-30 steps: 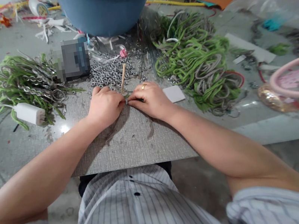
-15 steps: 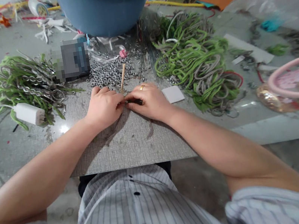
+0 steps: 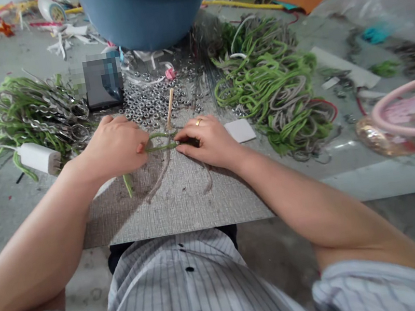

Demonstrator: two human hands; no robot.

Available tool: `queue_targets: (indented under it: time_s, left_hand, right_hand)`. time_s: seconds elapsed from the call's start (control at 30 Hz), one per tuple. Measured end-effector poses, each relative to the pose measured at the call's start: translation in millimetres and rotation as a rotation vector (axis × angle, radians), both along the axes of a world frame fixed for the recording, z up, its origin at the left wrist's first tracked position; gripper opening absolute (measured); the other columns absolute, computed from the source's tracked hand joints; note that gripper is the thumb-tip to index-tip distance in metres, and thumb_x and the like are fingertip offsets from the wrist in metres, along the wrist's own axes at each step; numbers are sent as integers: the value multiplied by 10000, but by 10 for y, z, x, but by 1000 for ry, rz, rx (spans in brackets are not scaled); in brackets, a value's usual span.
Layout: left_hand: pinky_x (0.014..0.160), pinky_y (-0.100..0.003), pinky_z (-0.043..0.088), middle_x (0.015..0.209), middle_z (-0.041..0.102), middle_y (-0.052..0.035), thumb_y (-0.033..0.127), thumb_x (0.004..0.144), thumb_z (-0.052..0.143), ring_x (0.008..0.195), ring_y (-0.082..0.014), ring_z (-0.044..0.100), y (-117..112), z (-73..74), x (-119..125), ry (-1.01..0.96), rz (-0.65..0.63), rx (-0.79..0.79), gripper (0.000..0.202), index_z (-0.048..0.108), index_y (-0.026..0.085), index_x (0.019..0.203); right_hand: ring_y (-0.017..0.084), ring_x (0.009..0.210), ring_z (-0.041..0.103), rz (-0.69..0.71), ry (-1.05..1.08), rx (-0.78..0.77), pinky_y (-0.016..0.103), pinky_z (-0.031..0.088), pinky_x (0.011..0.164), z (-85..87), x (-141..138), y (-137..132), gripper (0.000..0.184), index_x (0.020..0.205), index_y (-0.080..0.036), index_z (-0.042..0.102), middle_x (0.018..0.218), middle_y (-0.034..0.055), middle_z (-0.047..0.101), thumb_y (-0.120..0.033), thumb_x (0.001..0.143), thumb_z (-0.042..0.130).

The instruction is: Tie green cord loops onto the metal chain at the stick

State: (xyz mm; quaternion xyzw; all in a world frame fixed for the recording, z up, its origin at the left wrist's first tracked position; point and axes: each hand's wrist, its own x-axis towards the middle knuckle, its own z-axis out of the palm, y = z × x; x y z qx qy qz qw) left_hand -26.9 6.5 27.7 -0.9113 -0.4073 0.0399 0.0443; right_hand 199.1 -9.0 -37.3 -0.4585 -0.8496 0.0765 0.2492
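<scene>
A green cord (image 3: 161, 148) stretches between my two hands, with grey cord ends (image 3: 159, 180) trailing on the table below it. My left hand (image 3: 117, 144) is closed on the cord's left part, and a green end hangs beneath it. The fingertips of my right hand (image 3: 204, 137) pinch the cord's other side. Just behind the cord, a thin wooden stick (image 3: 170, 107) stands at a tilt; its foot is partly hidden by the cord. Many small metal rings (image 3: 149, 101) lie scattered beyond my hands.
Left lies a bundle of green and grey cords with metal pieces (image 3: 33, 112), beside a white charger plug (image 3: 40, 157) and a dark phone-like device (image 3: 102, 82). A blue basin (image 3: 152, 19) stands behind. More cords (image 3: 270, 82) and a white card (image 3: 240, 131) lie right.
My left hand has moved left, away from my right hand, drawing green cord out between them. My right hand has stayed nearly in place.
</scene>
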Motion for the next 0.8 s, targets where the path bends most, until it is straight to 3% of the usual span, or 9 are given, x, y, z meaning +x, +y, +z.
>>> queue_targets:
  time_s: [0.2, 0.47, 0.67, 0.8]
  left_hand:
    - [893, -329, 399, 551, 512, 5, 223, 665, 559, 765, -167, 510, 65, -25, -160, -38, -73, -3, 111, 588, 165, 576]
    - [914, -364, 394, 540, 480, -1, 192, 683, 529, 786, -196, 554, 38, 86, -205, 138, 74, -85, 135, 547, 162, 552]
    - [802, -369, 449, 721, 619, -73, 230, 757, 448, 764, -226, 608, -21, 188, -127, 345, 126, -165, 218, 645, 147, 710]
    - [772, -406, 480, 788, 658, -102, 465, 809, 443, 830, -300, 649, -36, 216, -120, 296, 265, -292, 393, 686, 173, 909]
  right_hand:
    - [240, 863, 620, 13, 9, 8, 397, 394, 819, -19, 14, 2, 154, 909, -189, 720, 875, 68, 721, -290, 831, 633]
    - [237, 861, 611, 5, 12, -2, 395, 392, 813, -15, 12, 2, 151, 903, -203, 717, 890, 68, 721, -296, 827, 627]
    - [242, 869, 609, 6, 10, -11, 409, 397, 823, -35, 18, 7, 162, 911, -207, 710, 889, 72, 711, -310, 836, 610]
    - [264, 987, 600, 33, 21, 66, 437, 395, 881, -15, 25, -23, 267, 1029, -185, 692, 1046, 108, 691, -352, 869, 558]
